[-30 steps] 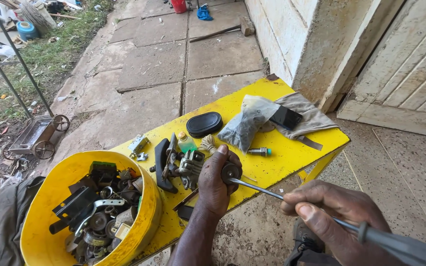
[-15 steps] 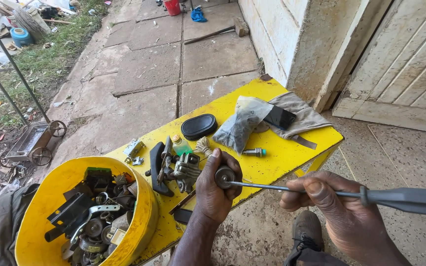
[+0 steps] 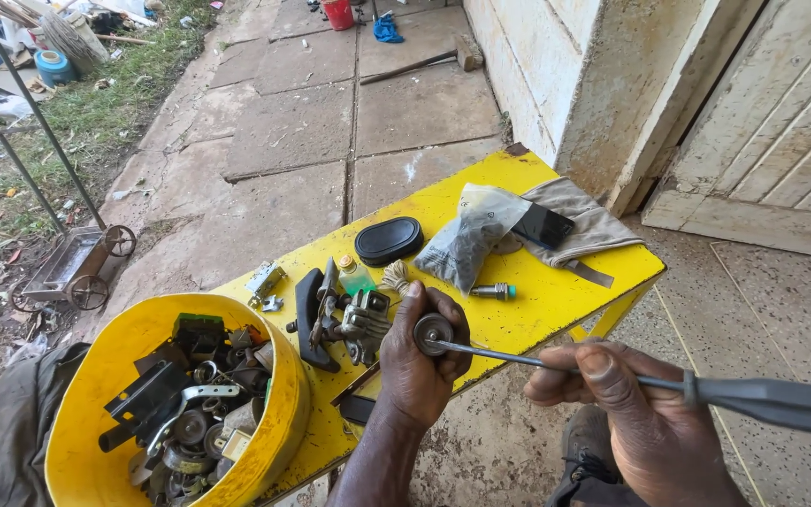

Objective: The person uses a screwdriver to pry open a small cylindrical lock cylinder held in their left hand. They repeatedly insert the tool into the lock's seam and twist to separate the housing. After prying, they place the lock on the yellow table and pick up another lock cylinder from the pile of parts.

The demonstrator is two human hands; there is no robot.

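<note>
At a yellow bench (image 3: 556,310), the left hand (image 3: 420,361) has its fingers pinching a small metal pulley wheel (image 3: 433,332), seemingly rigid and best gripped by its rim. The right hand (image 3: 635,413), fingers closed on a long screwdriver (image 3: 612,378), probes its hub. A yellow bucket (image 3: 96,376) holds assorted metal parts (image 3: 190,413).

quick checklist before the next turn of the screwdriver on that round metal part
1. Left hand grips the round metal part: ok.
2. Screwdriver tip sits at the part's centre: ok; whether it is seated in a screw: cannot tell.
3. Right hand holds the shaft near the grey handle: ok.
4. Left thumb clear of the tip: not ok, it lies right beside it.
5. Part braced over the yellow table: ok.
6. Loose bolt and yellow bucket of parts clear of the hands: ok.
</note>
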